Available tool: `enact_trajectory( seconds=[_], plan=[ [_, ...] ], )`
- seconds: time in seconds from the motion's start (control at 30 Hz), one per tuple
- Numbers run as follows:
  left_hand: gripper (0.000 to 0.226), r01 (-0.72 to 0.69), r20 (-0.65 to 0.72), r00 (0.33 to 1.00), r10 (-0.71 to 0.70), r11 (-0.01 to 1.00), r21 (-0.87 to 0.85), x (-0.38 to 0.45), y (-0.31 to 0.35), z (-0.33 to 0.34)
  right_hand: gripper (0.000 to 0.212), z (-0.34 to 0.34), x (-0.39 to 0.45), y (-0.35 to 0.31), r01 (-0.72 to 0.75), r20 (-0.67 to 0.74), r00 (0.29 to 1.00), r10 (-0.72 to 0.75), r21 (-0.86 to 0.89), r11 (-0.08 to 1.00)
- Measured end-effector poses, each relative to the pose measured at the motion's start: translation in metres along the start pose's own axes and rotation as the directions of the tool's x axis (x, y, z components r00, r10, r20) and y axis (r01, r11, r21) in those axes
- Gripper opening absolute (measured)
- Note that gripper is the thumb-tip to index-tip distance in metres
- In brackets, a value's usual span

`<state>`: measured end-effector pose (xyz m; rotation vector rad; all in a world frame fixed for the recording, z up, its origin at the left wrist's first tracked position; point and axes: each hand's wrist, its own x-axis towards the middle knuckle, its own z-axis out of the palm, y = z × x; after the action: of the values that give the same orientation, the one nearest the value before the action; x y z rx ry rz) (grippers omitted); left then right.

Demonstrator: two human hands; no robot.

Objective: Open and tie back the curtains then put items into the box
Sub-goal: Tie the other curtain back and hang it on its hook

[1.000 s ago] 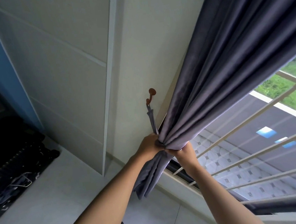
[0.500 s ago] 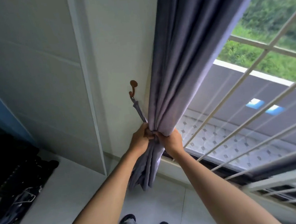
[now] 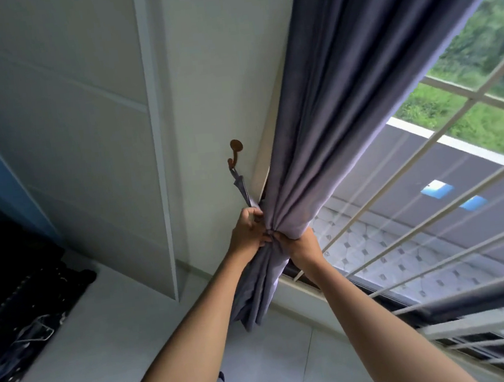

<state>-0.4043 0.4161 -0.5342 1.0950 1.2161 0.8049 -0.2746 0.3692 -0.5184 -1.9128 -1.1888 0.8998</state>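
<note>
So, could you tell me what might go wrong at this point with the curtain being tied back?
Both the left hand and right hand pinch the gathered curtain; loosening either could let the folds spread. The tieback strap hangs from a small wall hook, so a hard tug might slip it off.

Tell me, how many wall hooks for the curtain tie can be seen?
1. The brown hook is on the pale wall, left of the gathered curtain and above the left hand. Another may be out of view.
</note>
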Motion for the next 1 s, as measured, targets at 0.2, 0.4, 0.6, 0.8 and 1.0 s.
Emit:
enact_trajectory(
  seconds=[0.2, 0.4, 0.6, 0.8, 1.0],
  plan=[
    [0.045, 0.099, 0.203, 0.975, -0.088, 0.994, -0.045, 0.001, 0.008, -0.003, 0.023, -0.008, 0.005, -0.001, 0.089, 0.108, 0.989, -0.102, 0.113, 0.99],
    [0.033, 0.159, 0.308, 0.94, -0.148, 0.987, -0.011, 0.006, 0.014, -0.018, 0.046, -0.008, 0.003, -0.012, 0.157, 0.163, 0.972, -0.172, 0.098, 0.983],
    [0.027, 0.176, 0.328, 0.928, -0.176, 0.984, 0.03, 0.012, 0.015, -0.025, 0.028, -0.01, -0.006, -0.017, 0.117, 0.241, 0.957, -0.16, 0.186, 0.976],
    [0.027, 0.195, 0.294, 0.942, -0.16, 0.976, -0.095, 0.01, 0.003, -0.025, 0.034, -0.013, -0.007, -0.017, 0.093, 0.263, 0.955, -0.14, 0.185, 0.978],
    [0.04, 0.337, 0.458, 0.873, -0.17, 0.888, -0.313, 0.006, -0.001, -0.027, 0.041, -0.013, -0.003, -0.007, 0.058, 0.234, 0.967, -0.097, 0.169, 0.984]
  ],
)
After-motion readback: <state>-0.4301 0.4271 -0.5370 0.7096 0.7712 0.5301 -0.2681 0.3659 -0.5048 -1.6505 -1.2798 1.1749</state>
